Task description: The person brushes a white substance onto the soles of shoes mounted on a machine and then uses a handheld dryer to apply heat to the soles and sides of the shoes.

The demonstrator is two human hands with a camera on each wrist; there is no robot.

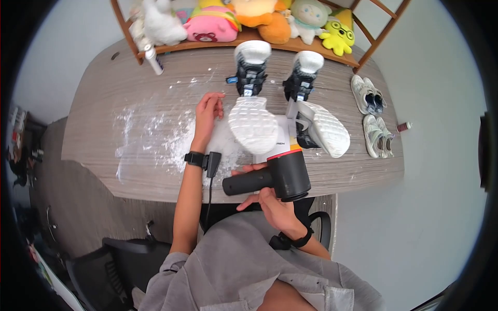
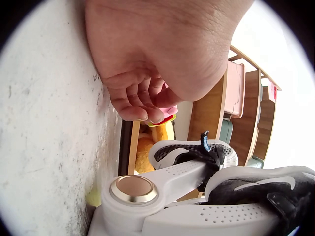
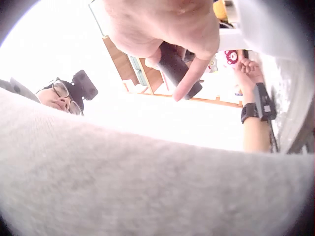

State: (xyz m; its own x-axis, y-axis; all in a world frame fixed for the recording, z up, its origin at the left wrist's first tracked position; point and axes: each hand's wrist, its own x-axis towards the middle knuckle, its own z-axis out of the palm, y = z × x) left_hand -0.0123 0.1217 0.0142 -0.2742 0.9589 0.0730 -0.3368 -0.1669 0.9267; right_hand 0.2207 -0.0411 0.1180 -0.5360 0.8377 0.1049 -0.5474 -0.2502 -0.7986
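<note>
In the head view my right hand point(image 1: 277, 210) grips the dark handle of a black hair dryer point(image 1: 290, 173) near the table's front edge. The right wrist view shows that hand point(image 3: 167, 29) with fingers round the dark handle point(image 3: 174, 69) and one finger stretched along it. My left hand point(image 1: 208, 111) rests on the powdery tabletop with loosely bent fingers, holding nothing. To its right, black shoes with white soles point(image 1: 254, 127) sit on a white stand, partly behind the hair dryer. Seen from the left wrist, the stand has perforated arms and a gold-rimmed round knob point(image 2: 133, 188).
White powder point(image 1: 179, 142) is scattered over the wood-grain table point(image 1: 93, 135). Plush toys point(image 1: 212, 23) fill a wooden shelf at the back, with a white bottle point(image 1: 153, 59) beside it. Light-coloured shoes point(image 1: 371, 96) stand at the right edge, near a small dark-red bottle point(image 1: 404, 126).
</note>
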